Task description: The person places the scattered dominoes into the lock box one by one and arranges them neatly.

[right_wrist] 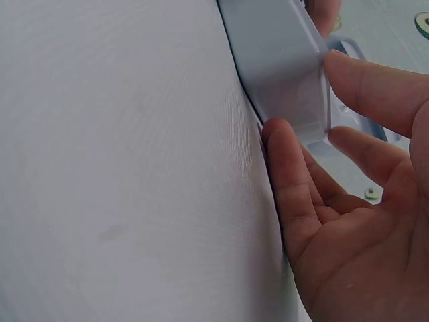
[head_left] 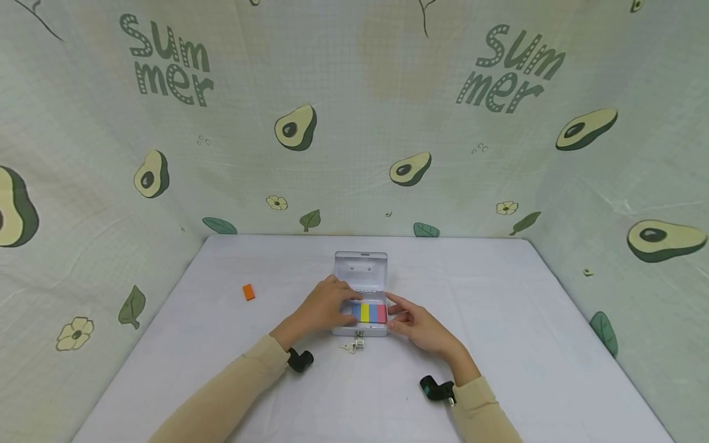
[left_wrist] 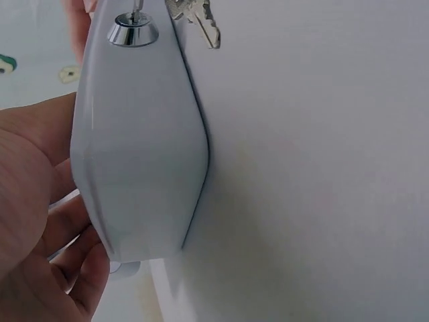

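Note:
A small pale metal cash box [head_left: 344,331] stands with its lid [head_left: 361,271] raised. Inside, a row of coloured blocks shows a blue block [head_left: 356,312] at the left, then a yellow block [head_left: 364,313], another blue one and a pink block [head_left: 382,314]. My left hand [head_left: 324,306] reaches over the box's left side, thumb and forefinger apart at either end of the leftmost blue block; its fingertips are hidden in the left wrist view. My right hand [head_left: 419,327] touches the box's right wall and rim with loosely bent fingers [right_wrist: 288,168].
Keys [head_left: 354,345] hang from the lock [left_wrist: 133,30] on the box's front. An orange block [head_left: 248,292] lies on the white table [head_left: 266,258] to the left. Patterned cloth [head_left: 354,203] surrounds the table's back and sides.

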### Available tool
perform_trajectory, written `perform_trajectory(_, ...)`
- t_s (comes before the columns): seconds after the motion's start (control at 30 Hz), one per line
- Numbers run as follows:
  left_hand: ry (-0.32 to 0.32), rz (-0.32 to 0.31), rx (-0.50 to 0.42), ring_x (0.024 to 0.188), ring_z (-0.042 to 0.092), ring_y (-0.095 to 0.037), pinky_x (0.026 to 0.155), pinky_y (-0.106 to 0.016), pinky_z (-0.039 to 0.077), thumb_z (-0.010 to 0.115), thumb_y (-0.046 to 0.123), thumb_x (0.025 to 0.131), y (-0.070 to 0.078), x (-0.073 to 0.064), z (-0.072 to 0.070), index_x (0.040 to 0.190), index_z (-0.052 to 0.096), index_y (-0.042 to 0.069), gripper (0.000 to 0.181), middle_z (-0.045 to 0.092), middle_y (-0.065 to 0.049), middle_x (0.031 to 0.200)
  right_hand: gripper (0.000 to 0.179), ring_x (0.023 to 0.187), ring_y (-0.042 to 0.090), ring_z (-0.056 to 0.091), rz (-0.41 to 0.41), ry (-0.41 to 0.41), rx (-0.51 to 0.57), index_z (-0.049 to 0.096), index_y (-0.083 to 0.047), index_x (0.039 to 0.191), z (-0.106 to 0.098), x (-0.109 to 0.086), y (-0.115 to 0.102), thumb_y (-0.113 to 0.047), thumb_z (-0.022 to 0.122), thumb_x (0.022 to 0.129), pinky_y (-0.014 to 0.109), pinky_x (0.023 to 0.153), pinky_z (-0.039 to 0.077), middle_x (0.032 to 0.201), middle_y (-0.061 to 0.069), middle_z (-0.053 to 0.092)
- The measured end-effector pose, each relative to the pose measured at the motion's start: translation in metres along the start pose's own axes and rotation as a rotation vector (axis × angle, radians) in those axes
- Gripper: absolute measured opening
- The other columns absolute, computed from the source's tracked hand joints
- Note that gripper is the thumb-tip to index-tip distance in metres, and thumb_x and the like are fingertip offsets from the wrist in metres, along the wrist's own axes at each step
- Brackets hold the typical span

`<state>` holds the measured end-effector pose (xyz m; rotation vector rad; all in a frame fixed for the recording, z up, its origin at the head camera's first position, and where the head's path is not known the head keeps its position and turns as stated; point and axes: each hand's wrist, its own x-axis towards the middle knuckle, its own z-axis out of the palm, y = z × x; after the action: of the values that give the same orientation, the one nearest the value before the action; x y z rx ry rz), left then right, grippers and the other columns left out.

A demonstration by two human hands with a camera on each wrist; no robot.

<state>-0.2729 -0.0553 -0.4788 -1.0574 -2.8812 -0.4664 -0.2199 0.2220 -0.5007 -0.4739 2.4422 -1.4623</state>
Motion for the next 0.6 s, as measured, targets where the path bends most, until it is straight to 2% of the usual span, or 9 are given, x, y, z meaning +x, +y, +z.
perform_trajectory(0.17, -0.016, -0.003, -0.051, 0.107, 0.052, -0.015, 0.094, -0.034, 0.05, 0.089, 0.036, 0.087, -0.002, 0.0, -0.007, 0.128, 0.078, 0.019, 0.046, 0.074, 0.003, 0.121, 0.067, 0.114, 0.022, 0.066, 0.008, 0.004, 0.001, 0.042, -0.013, 0.163, 0.0, 0.0, -0.001, -0.024, 0.071, 0.104, 0.035, 0.097, 0.052, 0.142, 0.014, 0.061)
perform_trajectory(0.33, -0.003, 0.001, -0.071, 0.112, 0.054, -0.018, 0.098, -0.037, 0.051, 0.089, 0.034, 0.087, -0.004, -0.002, -0.015, 0.127, 0.078, 0.017, 0.045, 0.074, 0.002, 0.121, 0.067, 0.115, 0.023, 0.065, 0.021, 0.007, 0.012, 0.041, -0.013, 0.164, 0.001, -0.001, -0.003, -0.022, 0.071, 0.104, 0.032, 0.096, 0.052, 0.143, 0.015, 0.061)
perform_trajectory(0.6, 0.005, -0.033, -0.099, 0.117, 0.055, -0.022, 0.1, -0.04, 0.052, 0.089, 0.033, 0.087, -0.011, -0.009, -0.028, 0.128, 0.077, 0.015, 0.046, 0.073, 0.0, 0.126, 0.067, 0.115, 0.022, 0.065, 0.026, 0.009, 0.007, 0.041, -0.012, 0.164, 0.001, 0.0, -0.003, -0.022, 0.071, 0.104, 0.034, 0.096, 0.052, 0.142, 0.015, 0.061)
